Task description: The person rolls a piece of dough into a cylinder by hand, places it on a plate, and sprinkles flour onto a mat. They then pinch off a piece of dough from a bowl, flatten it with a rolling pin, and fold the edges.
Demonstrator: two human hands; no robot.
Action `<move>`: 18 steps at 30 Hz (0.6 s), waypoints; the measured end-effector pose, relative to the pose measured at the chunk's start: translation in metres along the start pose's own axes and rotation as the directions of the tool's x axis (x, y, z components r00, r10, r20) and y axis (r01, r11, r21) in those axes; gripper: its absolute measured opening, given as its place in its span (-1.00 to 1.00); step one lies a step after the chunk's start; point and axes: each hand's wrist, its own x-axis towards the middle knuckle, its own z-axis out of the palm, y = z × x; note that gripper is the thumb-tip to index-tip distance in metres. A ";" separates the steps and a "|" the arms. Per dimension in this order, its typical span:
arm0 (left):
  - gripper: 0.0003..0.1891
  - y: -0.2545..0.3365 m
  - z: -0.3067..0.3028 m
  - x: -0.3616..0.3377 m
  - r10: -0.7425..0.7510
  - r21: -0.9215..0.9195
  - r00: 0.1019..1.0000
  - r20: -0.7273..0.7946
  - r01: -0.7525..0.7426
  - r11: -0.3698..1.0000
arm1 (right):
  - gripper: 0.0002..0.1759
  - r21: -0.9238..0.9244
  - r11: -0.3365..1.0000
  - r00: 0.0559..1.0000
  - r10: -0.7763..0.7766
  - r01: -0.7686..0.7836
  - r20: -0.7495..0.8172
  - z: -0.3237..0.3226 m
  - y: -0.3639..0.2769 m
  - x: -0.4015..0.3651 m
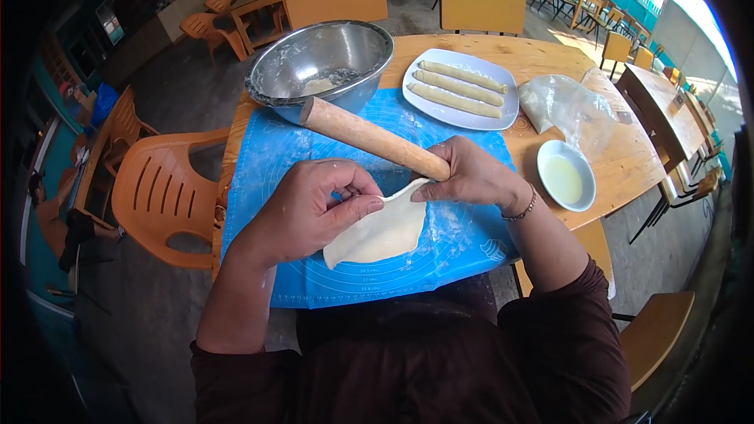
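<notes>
A flat sheet of pale dough (377,237) hangs by its upper edge over the blue mat (314,286). At its upper left edge, my left hand (326,200) pinches the dough between thumb and fingers. My right hand (471,173) holds a wooden rolling pin (373,140) in its fingers and grips the dough's upper right corner with the thumb. The pin slants up to the left, its far end near the steel bowl. Flour is scattered on the mat right of the dough.
Behind the mat stands a steel bowl (322,63) with floury residue. A white plate (509,114) carries three dough rolls (459,88). A plastic bag (569,106) and a small bowl of yellowish liquid (565,176) are at right. A person sits far left; orange chairs surround the table.
</notes>
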 end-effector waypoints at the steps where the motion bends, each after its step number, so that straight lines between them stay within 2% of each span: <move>1: -0.93 0.003 0.000 -0.004 0.005 -0.001 1.000 -0.001 -0.005 1.000 | -0.76 -0.005 1.000 1.000 0.000 0.000 -0.002 -0.002 -0.005 -0.006; 3: -0.89 0.007 -0.001 -0.012 0.081 -0.057 0.996 -0.022 -0.082 0.995 | -0.78 0.113 0.988 0.994 -0.105 0.105 0.000 -0.005 -0.016 -0.022; 4: -0.89 0.008 -0.001 -0.016 0.082 -0.057 0.996 -0.027 -0.083 0.995 | -0.78 0.110 0.988 0.994 -0.107 0.106 0.003 -0.008 -0.022 -0.028; 6: -0.90 0.010 -0.004 -0.022 0.032 -0.189 0.999 -0.039 -0.039 0.981 | -0.79 0.140 0.981 0.991 -0.137 0.135 0.005 -0.014 -0.034 -0.037; 7: -0.90 0.009 -0.005 -0.022 0.030 -0.186 0.999 -0.044 -0.038 0.982 | -0.79 0.099 0.981 0.986 -0.165 0.165 -0.009 -0.016 -0.039 -0.036; 8: -0.92 0.005 -0.005 -0.020 -0.050 -0.144 0.995 -0.084 0.037 0.989 | -0.79 0.097 0.981 0.985 -0.170 0.169 -0.002 -0.016 -0.040 -0.032; 9: -0.93 0.001 -0.005 -0.016 -0.126 -0.106 0.983 -0.130 0.113 0.988 | -0.78 -0.008 0.993 0.992 -0.121 0.121 -0.039 -0.017 -0.042 -0.026; 10: -0.93 -0.007 -0.004 -0.011 -0.125 -0.108 0.982 -0.141 0.111 0.988 | -0.77 -0.112 0.991 0.994 -0.077 0.068 -0.081 -0.016 -0.044 -0.020; 11: -0.90 -0.021 -0.002 -0.003 -0.181 -0.099 0.964 -0.193 0.164 0.981 | -0.74 -0.196 0.980 0.993 -0.059 0.037 -0.107 -0.014 -0.045 -0.012; 12: -0.87 -0.037 0.000 0.004 -0.235 -0.095 0.941 -0.244 0.218 0.971 | -0.74 -0.203 0.978 0.993 -0.063 0.042 -0.099 -0.011 -0.035 0.000; 13: -0.87 -0.059 0.004 0.010 -0.236 -0.098 0.938 -0.254 0.218 0.971 | -0.72 -0.295 0.955 0.988 -0.072 0.028 -0.139 -0.006 -0.018 0.014; 14: -0.82 -0.083 0.008 0.015 -0.236 0.033 0.915 -0.327 0.260 0.965 | -0.71 -0.381 0.924 0.980 -0.084 0.010 -0.179 -0.002 -0.008 0.023; 15: -0.78 -0.089 0.008 0.016 -0.224 0.161 0.889 -0.399 0.308 0.938 | -0.71 -0.385 0.923 0.981 -0.089 0.017 -0.170 0.000 -0.006 0.026; 17: -0.77 -0.095 0.008 0.010 -0.215 0.225 0.865 -0.453 0.344 0.912 | -0.67 -0.541 0.839 0.963 -0.089 -0.065 -0.254 0.003 -0.005 0.026; 18: -0.77 -0.093 0.007 0.009 -0.201 0.289 0.845 -0.495 0.379 0.879 | -0.67 -0.544 0.837 0.964 -0.093 -0.060 -0.250 0.004 -0.007 0.023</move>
